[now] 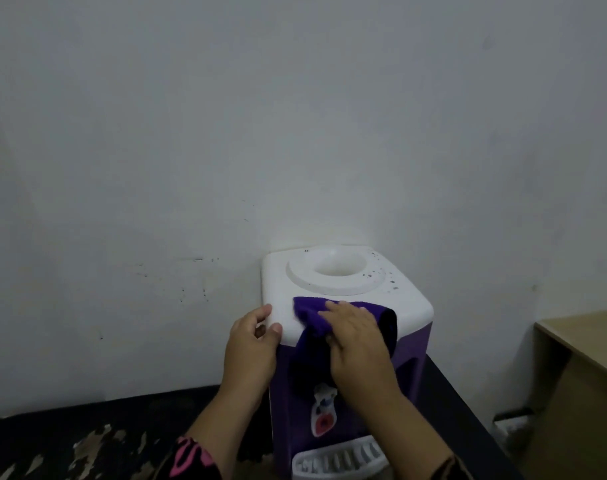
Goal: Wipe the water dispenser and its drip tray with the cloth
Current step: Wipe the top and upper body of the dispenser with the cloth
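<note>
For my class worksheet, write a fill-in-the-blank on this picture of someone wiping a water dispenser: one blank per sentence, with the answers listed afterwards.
1. The right hand presses a ____ cloth onto the top of the water dispenser.
2. The left hand grips the top's front ____ corner.
3. The slotted drip tray at the foot of the machine is ____ in colour.

Missing words: purple; left; white

The bottom edge cuts off the drip tray point(340, 459). The right hand point(355, 336) covers the middle of the cloth point(310, 315), and the cloth hides part of the front of the water dispenser point(409, 306). The tap point(324, 414) is blurry. The wooden desk point(586, 337) runs off the right side.
</note>
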`<state>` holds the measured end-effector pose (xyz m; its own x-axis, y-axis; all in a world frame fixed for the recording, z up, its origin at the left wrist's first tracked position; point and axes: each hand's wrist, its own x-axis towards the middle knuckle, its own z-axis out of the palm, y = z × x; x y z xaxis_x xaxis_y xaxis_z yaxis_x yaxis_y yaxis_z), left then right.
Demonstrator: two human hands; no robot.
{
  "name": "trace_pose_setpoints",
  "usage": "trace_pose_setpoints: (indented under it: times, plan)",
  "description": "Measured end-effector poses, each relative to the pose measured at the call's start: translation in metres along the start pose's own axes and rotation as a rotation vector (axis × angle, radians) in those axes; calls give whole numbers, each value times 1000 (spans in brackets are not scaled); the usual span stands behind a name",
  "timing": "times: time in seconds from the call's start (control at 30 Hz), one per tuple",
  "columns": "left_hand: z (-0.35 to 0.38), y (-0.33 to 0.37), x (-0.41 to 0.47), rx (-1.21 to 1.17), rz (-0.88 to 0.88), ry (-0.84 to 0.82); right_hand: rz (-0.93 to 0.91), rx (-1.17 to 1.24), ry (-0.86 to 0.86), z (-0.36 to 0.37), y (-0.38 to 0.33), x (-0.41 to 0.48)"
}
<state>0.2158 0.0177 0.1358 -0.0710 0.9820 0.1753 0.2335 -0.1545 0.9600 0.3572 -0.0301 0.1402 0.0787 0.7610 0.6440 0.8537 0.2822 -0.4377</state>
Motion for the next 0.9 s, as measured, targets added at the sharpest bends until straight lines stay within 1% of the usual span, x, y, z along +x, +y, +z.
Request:
trace_pose_setpoints:
  times: [0.07,0.1,0.13,0.2,0.3,0.37,0.4,0.43,0.5,0.6,0.67,0.7,0.77,0.83,0.9]
  plan:
    - [-1,-1,0,6,3,1,109,82,72,-3,0,14]
    - [-1,-2,-1,11,9,6,148,85,74,-2,-3,24]
    - [0,-3,-1,11,14,9,176,53,51,1,-8,36]
    - [0,-4,-2,-35,0,19,175,-67,-63,11,-15,58]
    - [2,-4,-5,-222,-65,31,2,-329,-269,25,-27,72]
    - [5,-4,-5,-260,-89,43,-115,-355,-335,28,-29,63]
    - [6,-3,-5,-263,-96,54,-158,-329,-343,26,-27,53]
    - [7,-2,-4,-260,-104,61,-179,-275,-335,21,-22,42]
    - [6,1,-2,-229,-110,56,-142,-160,-269,9,-5,23]
    - [4,3,0,-56,-64,30,82,-31,-62,-11,17,11]
    - [7,6,0,60,3,31,173,-42,0,-11,15,14]
    - [10,8,0,99,47,43,168,-107,-18,-7,8,14]
    - [18,15,1,154,134,68,70,-161,-67,4,-3,8]
    - [25,21,5,198,188,82,-57,-142,-98,7,0,0]
    - [31,27,10,254,221,70,-56,-79,-132,-5,17,0]
